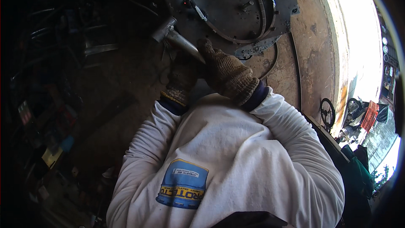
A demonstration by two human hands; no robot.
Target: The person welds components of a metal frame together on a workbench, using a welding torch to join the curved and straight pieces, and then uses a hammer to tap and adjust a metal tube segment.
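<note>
A hammer (183,44) with a metal head and a pipe-like handle slants in front of me, its head up and to the left. My right hand (230,71), in a brown knitted work glove, is closed round the lower end of the handle. Close beside it, under the handle, is my left hand (182,75), also gloved; deep shadow and the handle hide its fingers. Just beyond the hands lies a dark steel plate (228,10) used as a work surface. A bent metal strip (236,40) forms a curved loop on it.
A short upright pin (247,5) stands on the plate. A cable (296,67) runs over the stained floor (312,29) at the right. Metal bars (101,50) lie in the dark at the left. A bicycle wheel (327,112) and a red crate (370,115) are farther right.
</note>
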